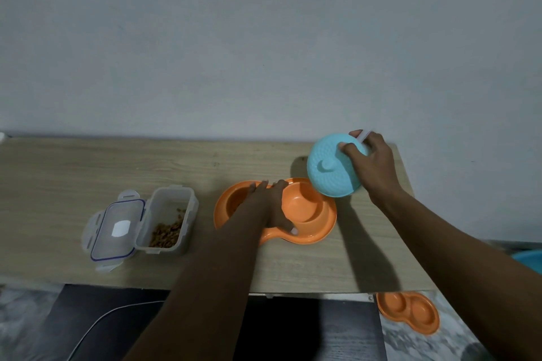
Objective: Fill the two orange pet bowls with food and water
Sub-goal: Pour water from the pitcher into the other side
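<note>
Hiding left bowl [234, 202], left hand [271, 202]

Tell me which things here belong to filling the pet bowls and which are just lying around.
Part of the job:
- orange double bowl on the table, steadied by the left hand
- teal bowl, tilted over it in the right hand
- open food container holding kibble
- second orange double bowl on the floor

Lying about:
- container lid
- white cable
</note>
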Motion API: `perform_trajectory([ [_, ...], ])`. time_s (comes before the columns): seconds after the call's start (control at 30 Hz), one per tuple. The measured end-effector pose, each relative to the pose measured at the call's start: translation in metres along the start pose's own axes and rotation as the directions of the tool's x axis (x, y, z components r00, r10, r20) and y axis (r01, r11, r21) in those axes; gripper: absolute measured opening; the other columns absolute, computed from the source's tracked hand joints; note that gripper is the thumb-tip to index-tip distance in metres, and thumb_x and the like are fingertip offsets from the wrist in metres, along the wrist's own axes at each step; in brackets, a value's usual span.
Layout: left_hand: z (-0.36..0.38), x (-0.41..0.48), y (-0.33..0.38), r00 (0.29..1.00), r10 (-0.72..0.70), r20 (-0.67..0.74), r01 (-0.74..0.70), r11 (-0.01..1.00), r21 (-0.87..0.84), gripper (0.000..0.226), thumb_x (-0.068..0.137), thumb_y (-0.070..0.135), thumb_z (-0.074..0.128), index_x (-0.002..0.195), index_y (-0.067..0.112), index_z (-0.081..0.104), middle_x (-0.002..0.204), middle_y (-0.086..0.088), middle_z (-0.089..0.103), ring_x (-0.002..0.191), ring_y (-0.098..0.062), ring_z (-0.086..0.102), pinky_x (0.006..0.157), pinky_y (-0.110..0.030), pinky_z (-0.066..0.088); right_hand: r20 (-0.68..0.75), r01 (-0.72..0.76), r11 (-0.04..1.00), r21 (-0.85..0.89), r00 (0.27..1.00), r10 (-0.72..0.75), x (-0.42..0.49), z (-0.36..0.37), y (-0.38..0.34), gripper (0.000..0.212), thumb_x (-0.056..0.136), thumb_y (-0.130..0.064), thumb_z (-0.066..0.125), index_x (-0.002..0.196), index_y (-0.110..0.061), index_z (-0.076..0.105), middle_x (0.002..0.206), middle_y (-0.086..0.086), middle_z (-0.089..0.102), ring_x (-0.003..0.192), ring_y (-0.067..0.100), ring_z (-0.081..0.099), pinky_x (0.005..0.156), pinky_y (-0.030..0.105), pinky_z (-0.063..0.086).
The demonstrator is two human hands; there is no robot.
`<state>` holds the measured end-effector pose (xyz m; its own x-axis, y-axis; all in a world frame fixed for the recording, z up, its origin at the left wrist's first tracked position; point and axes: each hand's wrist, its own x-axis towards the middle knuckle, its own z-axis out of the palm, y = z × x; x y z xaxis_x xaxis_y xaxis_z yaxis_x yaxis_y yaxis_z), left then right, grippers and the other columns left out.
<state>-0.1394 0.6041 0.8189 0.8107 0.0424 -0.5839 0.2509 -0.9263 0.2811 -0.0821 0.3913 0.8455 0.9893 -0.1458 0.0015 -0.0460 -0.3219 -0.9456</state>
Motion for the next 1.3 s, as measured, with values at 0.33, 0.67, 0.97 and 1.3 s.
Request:
perform_trajectory([
  [0.33,-0.005,-0.009,0.007,1.0,-0.006,0.006,0.006,0.999,0.038,0.111,0.068,0.046,0.083,0.155,0.032,0.015,0.163,-0.008,0.014,0.149,-0.036,0.014,0.121,-0.05,0.021,-0.007,0.158,0.98,-0.12,0.987,-0.16,-0.01,0.001,-0.009,0.049,0.071,-0.057,0.068,0.111,-0.031,0.059,0.111,-0.01,0.063,0.103,0.017,0.063,0.089,0.055,0.054],
  [0.67,-0.007,-0.014,0.01,1.0,-0.006,0.005,0.006,1.0,0.013,0.112,0.067,0.047,0.083,0.155,0.032,0.016,0.163,-0.008,0.015,0.149,-0.036,0.017,0.121,-0.049,0.023,-0.005,0.247,0.955,-0.162,0.968,-0.251,-0.006,-0.006,-0.029,0.043,0.074,-0.052,0.068,0.11,-0.031,0.058,0.111,-0.016,0.061,0.106,0.017,0.06,0.093,0.057,0.05],
  [0.97,-0.01,-0.021,0.012,1.0,-0.005,0.011,0.005,1.0,0.03,0.108,0.07,0.048,0.081,0.155,0.033,0.017,0.163,-0.007,0.015,0.149,-0.036,0.015,0.122,-0.049,0.021,-0.011,0.283,0.947,-0.15,0.958,-0.288,-0.001,-0.013,-0.047,0.044,0.073,-0.052,0.068,0.111,-0.031,0.058,0.113,-0.012,0.061,0.107,0.017,0.06,0.093,0.055,0.052],
  [1.3,-0.009,-0.019,0.011,1.0,-0.017,0.018,0.017,1.0,0.014,0.109,0.07,0.048,0.082,0.155,0.032,0.016,0.164,-0.006,0.011,0.15,-0.035,0.012,0.122,-0.049,0.019,-0.007,0.317,0.94,-0.124,0.947,-0.32,0.003,-0.017,-0.058,0.044,0.075,-0.05,0.069,0.112,-0.028,0.059,0.113,-0.011,0.061,0.105,0.015,0.06,0.092,0.054,0.053],
])
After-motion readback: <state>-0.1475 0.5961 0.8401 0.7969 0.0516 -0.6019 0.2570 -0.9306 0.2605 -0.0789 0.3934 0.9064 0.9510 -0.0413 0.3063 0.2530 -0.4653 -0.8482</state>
